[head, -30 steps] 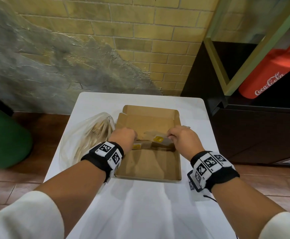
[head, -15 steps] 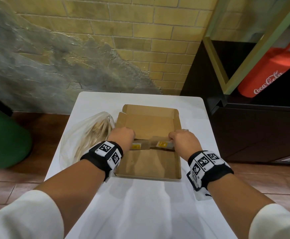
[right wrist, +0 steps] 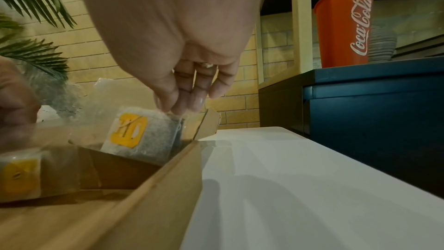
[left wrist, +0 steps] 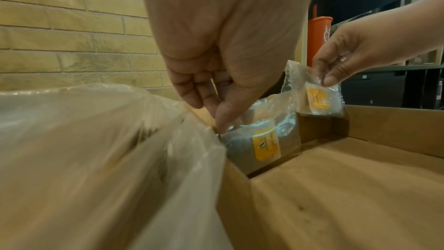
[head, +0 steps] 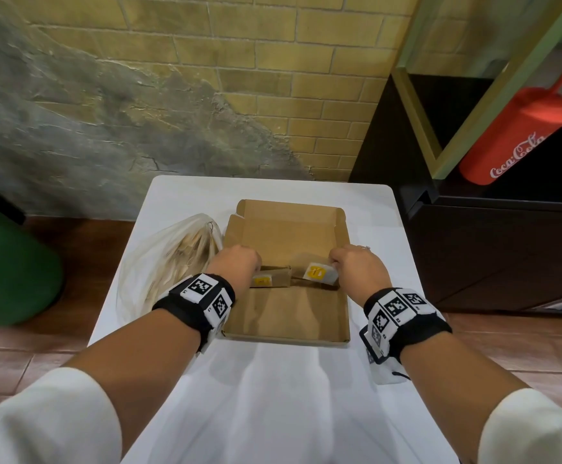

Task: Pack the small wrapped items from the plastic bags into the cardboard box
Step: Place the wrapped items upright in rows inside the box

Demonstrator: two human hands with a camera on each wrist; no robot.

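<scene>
Both hands work at the back wall of the cardboard box (head: 286, 313): left hand (head: 236, 262) pinches one wrapped tea bag (head: 262, 281), right hand (head: 356, 266) pinches another yellow-tagged packet (head: 319, 273). Best to seat each flat against the wall, side by side, before letting go. Plastic bag (head: 169, 262) lies just left of the left hand on the white table (head: 272, 396); brick wall (head: 272, 61) ahead, red Coca-Cola cup (head: 520, 135) off right.

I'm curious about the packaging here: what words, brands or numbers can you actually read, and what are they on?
"Coca-Cola": white script on the red cup standing on the dark cabinet.
Yellow label on the packet pinched by the right hand: dark marks, too blurred to read.
Yellow label on the packet held by the left hand: too small to read.
Wristband squares: coded patterns, tiny characters unreadable.
</scene>
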